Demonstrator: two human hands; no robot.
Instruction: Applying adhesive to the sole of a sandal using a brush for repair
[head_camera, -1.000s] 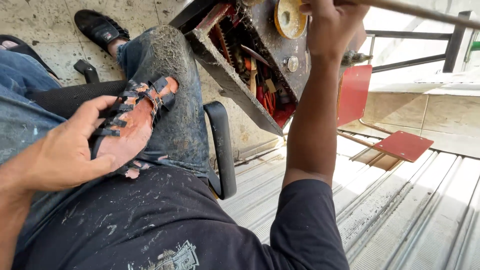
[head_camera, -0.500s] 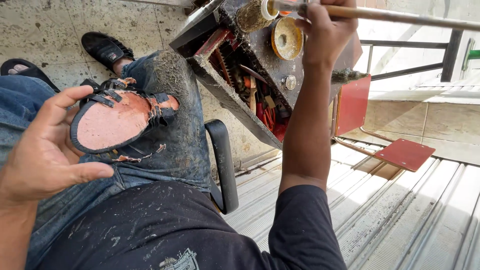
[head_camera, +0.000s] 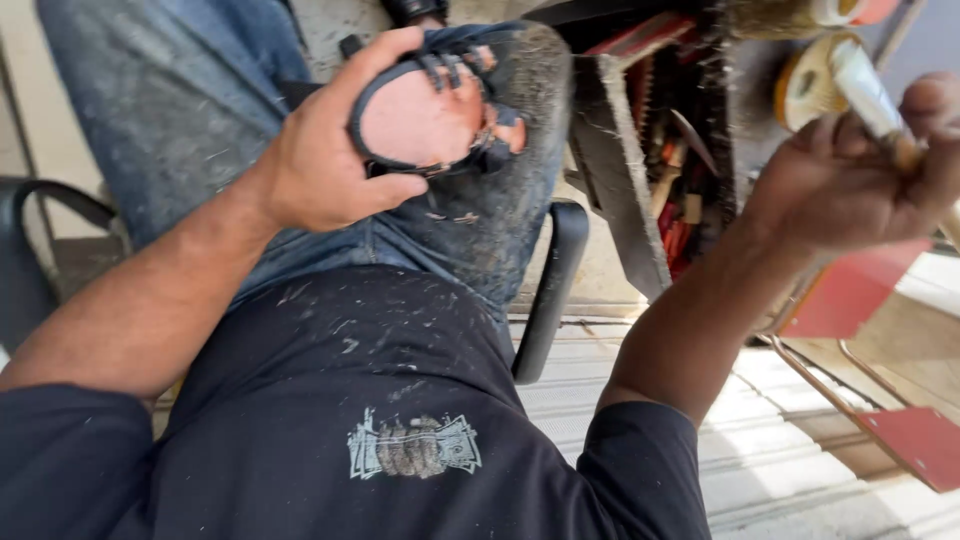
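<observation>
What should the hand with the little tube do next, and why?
Probably bring the tube across to the sandal. The left hand holds the sandal sole-up on the knee, its pink sole bare and facing up, while the right hand grips the tube well off to the side, above the toolbox.

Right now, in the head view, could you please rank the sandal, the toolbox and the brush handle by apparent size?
1. Toolbox, though cropped.
2. Sandal, held by the left hand.
3. Brush handle, in the right hand; blurred and partly hidden.
</observation>
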